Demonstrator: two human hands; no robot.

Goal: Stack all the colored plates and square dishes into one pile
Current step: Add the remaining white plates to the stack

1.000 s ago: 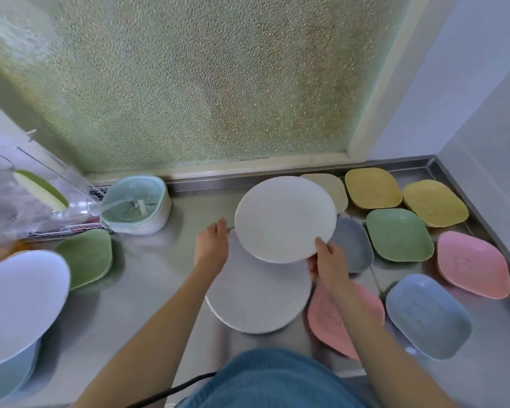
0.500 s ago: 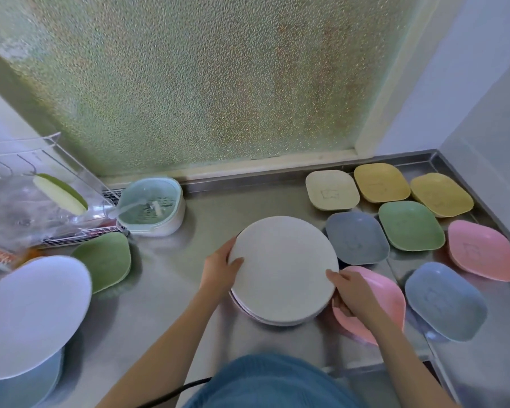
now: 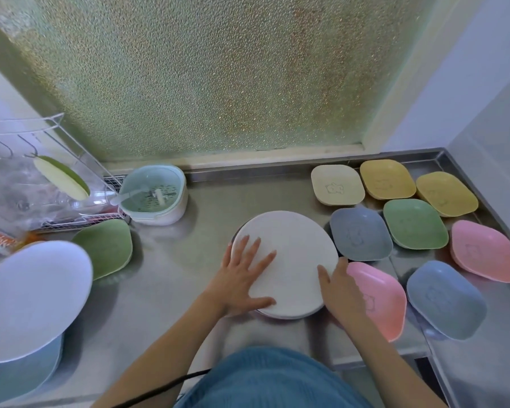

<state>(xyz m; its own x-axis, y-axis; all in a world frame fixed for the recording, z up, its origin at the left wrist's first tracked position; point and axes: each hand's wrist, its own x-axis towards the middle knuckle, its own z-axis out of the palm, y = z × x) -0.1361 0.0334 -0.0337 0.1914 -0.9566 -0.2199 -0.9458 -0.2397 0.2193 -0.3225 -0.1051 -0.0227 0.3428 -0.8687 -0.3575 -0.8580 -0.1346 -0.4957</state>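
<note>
Plates (image 3: 289,260) are piled at the counter's centre, the cream one seated on top. It is pressed flat by the spread left hand (image 3: 242,278); its rim is steadied by the open right hand (image 3: 340,287). Next, the near pink dish (image 3: 377,298) should be added.

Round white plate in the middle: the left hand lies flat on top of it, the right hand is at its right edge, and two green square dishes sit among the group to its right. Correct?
Not quite. The head view shows only one green square dish in that group; the other is far left. The left hand does lie flat on the round white plate, with the right hand at its right edge.
</note>
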